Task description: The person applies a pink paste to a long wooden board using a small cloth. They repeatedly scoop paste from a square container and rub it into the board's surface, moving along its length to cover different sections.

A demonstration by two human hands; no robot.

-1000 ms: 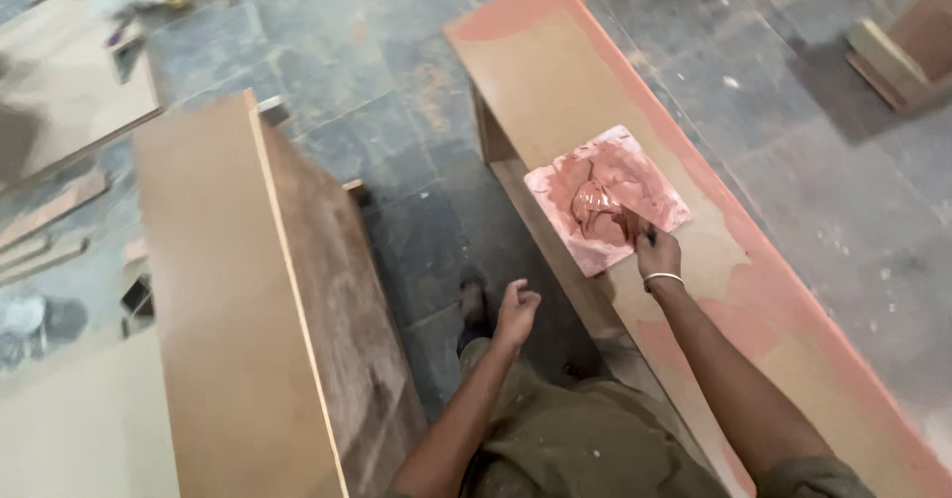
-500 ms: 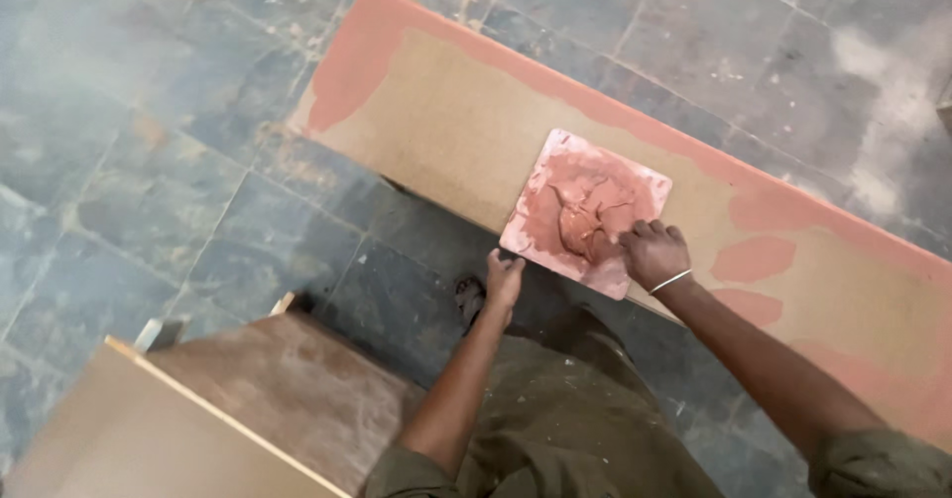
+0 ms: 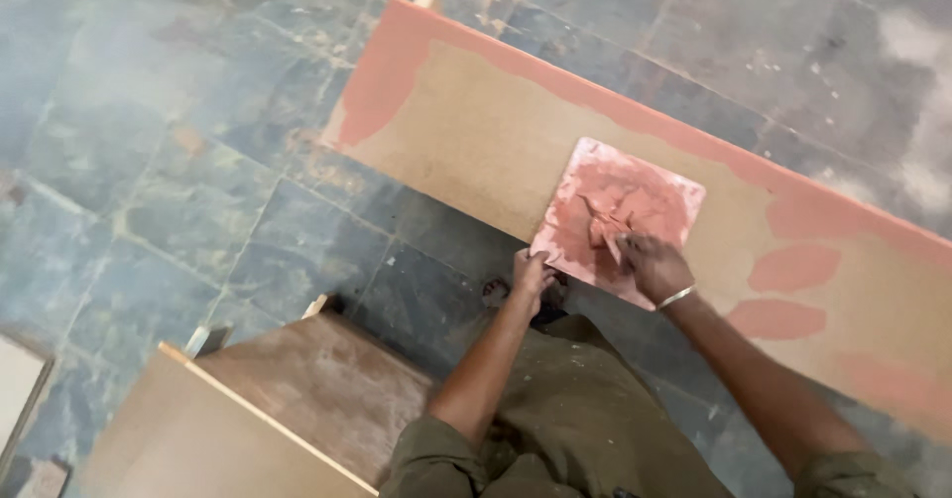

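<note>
Pinching the tile's (image 3: 617, 222) near edge, left hand (image 3: 533, 273) steadies it; right hand (image 3: 650, 265), fingers curled, rests on its paste, just right of left

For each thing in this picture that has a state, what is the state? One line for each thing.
Square tile: lies flat on the board, smeared with reddish paste.
Long board: lies flat, reddish paste along its far edge and in patches, middle bare.
Left hand: grips the tile's near corner.
Right hand: closed on a small tool, hard to make out, in the paste.
Second board: bare, unpainted.
</note>
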